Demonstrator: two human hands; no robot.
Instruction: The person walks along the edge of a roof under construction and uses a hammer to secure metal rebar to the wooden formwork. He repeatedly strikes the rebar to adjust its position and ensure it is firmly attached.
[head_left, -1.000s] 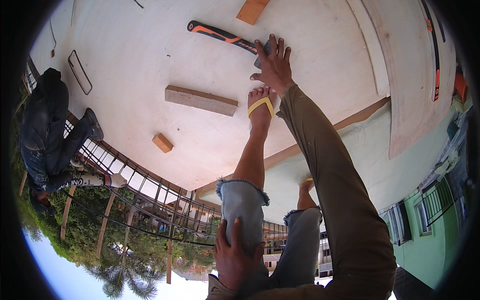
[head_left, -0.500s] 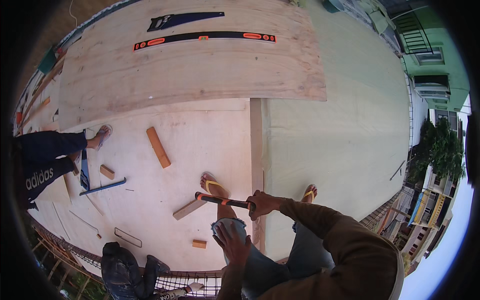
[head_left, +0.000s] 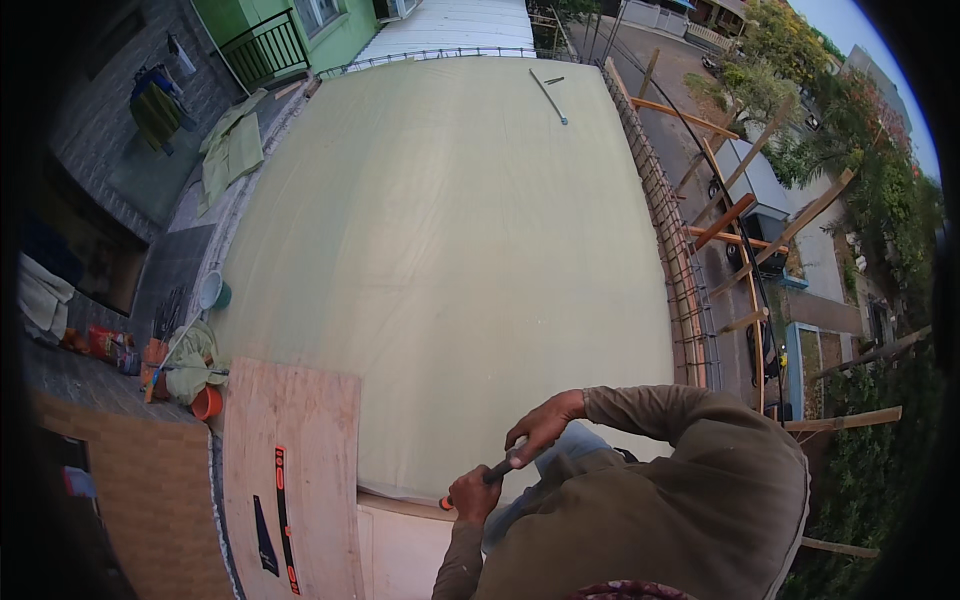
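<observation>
Hammer (head_left: 497, 471) slants between the left hand (head_left: 474, 494) and right hand (head_left: 545, 428), both hands' fingers wrapped around it.

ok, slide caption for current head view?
Left hand and right hand grip a black-orange tool near pale sheeting.

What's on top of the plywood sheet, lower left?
A level and a handsaw lie on the plywood sheet; the wood directly beneath them is hidden.

Teal bucket (head_left: 216, 291) — orange bucket (head_left: 207, 403)
</observation>
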